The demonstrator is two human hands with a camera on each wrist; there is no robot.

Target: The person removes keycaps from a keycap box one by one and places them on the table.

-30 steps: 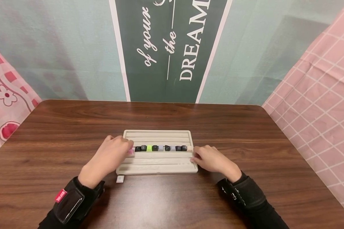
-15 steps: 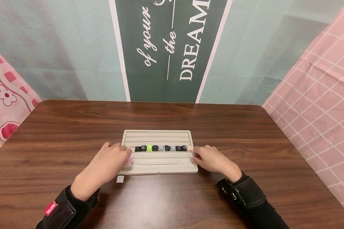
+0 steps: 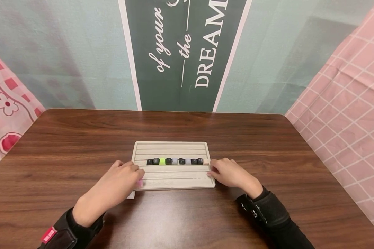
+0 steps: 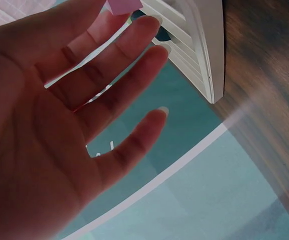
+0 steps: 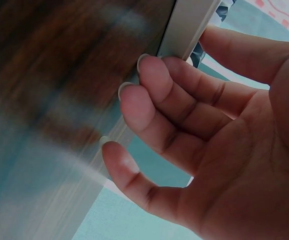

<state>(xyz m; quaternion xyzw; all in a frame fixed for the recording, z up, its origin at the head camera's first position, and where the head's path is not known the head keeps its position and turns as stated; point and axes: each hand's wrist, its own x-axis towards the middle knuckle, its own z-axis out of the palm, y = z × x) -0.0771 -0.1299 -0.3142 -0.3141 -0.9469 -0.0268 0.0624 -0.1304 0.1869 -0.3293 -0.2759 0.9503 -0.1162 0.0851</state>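
Note:
My left hand (image 3: 119, 181) pinches a pink keycap (image 3: 140, 183) over the front left corner of a cream, ridged keycap tray (image 3: 177, 174). In the left wrist view the pink keycap (image 4: 124, 6) shows at the top edge by the fingertips, while the other fingers spread loosely. My right hand (image 3: 232, 174) holds the tray's right edge. The right wrist view has the thumb over the tray's side wall (image 5: 187, 30) and fingers against its outer face. Across the tray's middle runs a row of keycaps, mostly black and pale, with one lime green keycap (image 3: 162, 161).
A white keycap (image 3: 131, 195) lies on the brown wooden table (image 3: 180, 221) just in front of the tray's left corner, partly hidden by my left hand. Behind the table hangs a teal cloth (image 3: 81, 69); a pink checked cloth (image 3: 355, 103) hangs at the right.
My left hand has moved toward me with the pink keycap, from the left end of the keycap row to the tray's front left corner. The right hand has stayed put.

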